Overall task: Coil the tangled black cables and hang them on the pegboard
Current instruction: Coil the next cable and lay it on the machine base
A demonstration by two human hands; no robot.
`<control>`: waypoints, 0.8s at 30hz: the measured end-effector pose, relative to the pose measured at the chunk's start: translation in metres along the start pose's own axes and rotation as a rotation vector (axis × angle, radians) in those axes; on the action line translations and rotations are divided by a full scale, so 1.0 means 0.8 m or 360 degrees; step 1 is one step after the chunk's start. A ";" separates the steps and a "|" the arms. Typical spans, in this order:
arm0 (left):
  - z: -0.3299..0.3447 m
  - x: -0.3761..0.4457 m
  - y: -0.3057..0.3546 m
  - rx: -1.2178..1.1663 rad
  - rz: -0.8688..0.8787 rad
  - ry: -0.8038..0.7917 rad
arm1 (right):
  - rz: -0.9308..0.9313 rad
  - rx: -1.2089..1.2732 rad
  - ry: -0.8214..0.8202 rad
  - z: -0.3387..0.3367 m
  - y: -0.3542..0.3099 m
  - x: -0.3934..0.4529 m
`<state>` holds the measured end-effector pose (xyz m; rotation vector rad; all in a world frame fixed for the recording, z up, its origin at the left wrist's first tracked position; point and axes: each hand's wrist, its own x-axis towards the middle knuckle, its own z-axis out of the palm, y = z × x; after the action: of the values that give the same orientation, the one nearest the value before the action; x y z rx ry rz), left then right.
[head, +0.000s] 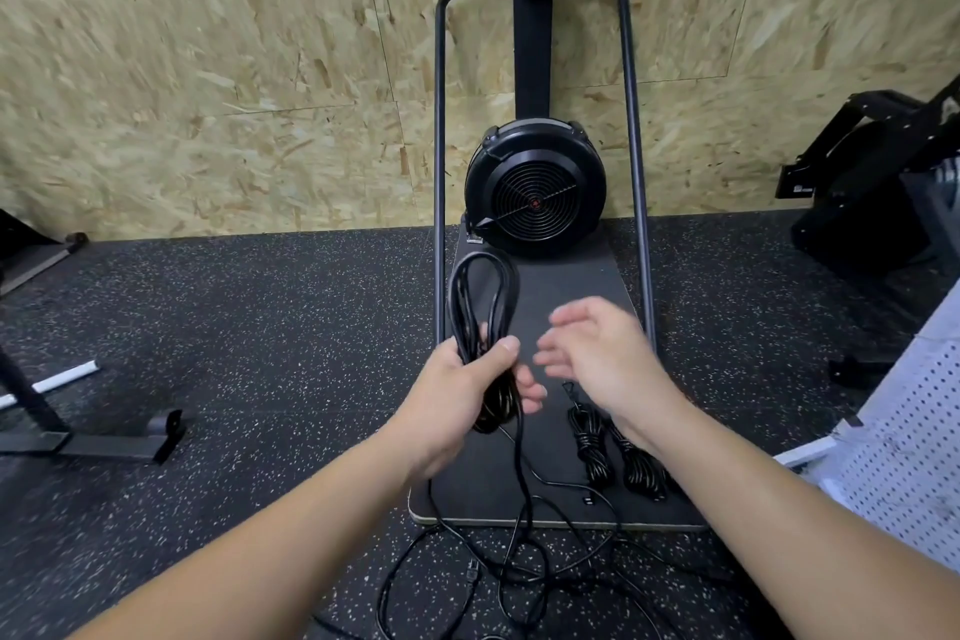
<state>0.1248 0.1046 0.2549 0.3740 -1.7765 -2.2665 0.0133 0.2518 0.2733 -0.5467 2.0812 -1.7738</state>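
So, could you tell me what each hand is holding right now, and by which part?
The left hand grips a partly coiled black cable around the middle of its loops. The right hand is open and holds nothing.

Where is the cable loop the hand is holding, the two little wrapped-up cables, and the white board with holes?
cable loop point(483, 296), head view, on the loop's strands above the left hand
wrapped-up cables point(592, 447), head view, middle of the left bundle
white board with holes point(914, 437), head view, its dotted face
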 end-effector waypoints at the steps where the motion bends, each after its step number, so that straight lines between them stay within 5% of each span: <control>1: -0.003 0.002 0.002 -0.0011 0.0033 0.0047 | 0.0153 0.0037 -0.0223 0.004 0.007 -0.003; 5: -0.012 0.009 0.006 -0.0042 0.0149 0.0208 | 0.0390 0.0041 -0.1128 0.011 0.030 -0.020; 7: -0.017 0.011 0.007 -0.0030 0.0213 0.0276 | 0.0414 -0.0102 -0.1265 0.019 0.042 -0.024; 15: -0.043 0.021 0.022 -0.0005 0.0417 0.0530 | 0.0439 0.0295 -0.0438 0.034 0.045 -0.010; 18: -0.046 0.021 0.016 0.0049 0.0387 0.0545 | 0.0246 -0.0277 -0.0503 0.041 0.041 -0.013; 21: -0.053 0.027 0.010 0.0058 0.0277 0.0598 | -0.0280 -0.1194 -0.0647 0.041 0.024 -0.023; 24: -0.062 0.031 0.012 0.0010 0.0145 0.0611 | -0.0437 -0.1078 -0.0696 0.038 0.000 -0.030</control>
<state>0.1185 0.0487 0.2513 0.6644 -1.5689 -1.9658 0.0495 0.2384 0.2689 -1.3196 2.3080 -0.8847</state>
